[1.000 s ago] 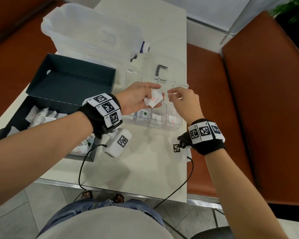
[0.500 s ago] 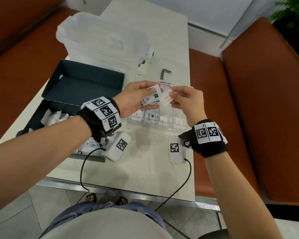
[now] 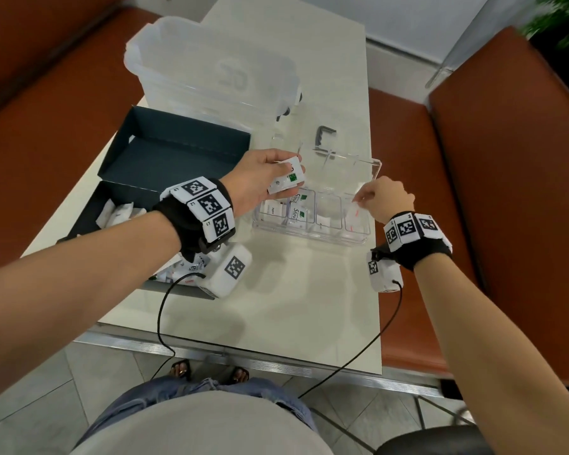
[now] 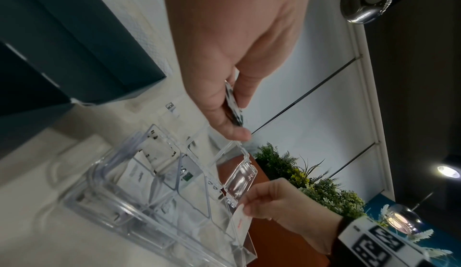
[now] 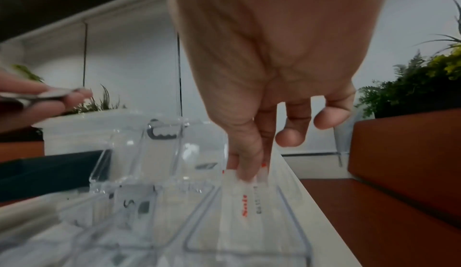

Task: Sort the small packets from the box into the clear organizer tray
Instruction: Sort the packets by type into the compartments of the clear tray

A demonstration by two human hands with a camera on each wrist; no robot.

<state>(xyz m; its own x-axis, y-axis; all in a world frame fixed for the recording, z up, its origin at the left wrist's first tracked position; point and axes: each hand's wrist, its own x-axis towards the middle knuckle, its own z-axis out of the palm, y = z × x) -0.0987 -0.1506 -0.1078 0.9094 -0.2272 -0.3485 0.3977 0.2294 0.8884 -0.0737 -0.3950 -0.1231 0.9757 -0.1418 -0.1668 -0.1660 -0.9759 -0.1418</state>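
A clear organizer tray [image 3: 309, 236] [image 4: 104, 208] [image 5: 294, 198] with a row of compartments lies on the table, its lid open at the back. My left hand [image 3: 270, 182] [image 4: 229, 101] hovers over the tray's left end and pinches white packets with a green mark [image 3: 288, 180]. My right hand [image 3: 383, 198] [image 5: 249, 162] pinches the top of a white packet with red print [image 5: 244, 202] [image 4: 240, 226] [image 3: 355, 216], which stands inside the rightmost compartment. Other compartments hold green-marked packets [image 3: 299, 210]. The dark box [image 3: 89, 221] at the left holds several loose packets [image 3: 119, 213].
The box's dark lid [image 3: 178, 149] lies behind the box. A large translucent bin [image 3: 211, 73] stands at the back of the table. A small grey bracket [image 3: 324, 134] lies behind the tray. Orange bench seats [image 3: 493, 152] flank the table.
My hands have parted. The right hand took the red-printed packet from the left and lowered it into the rightmost compartment. The left hand kept the green-marked packets.
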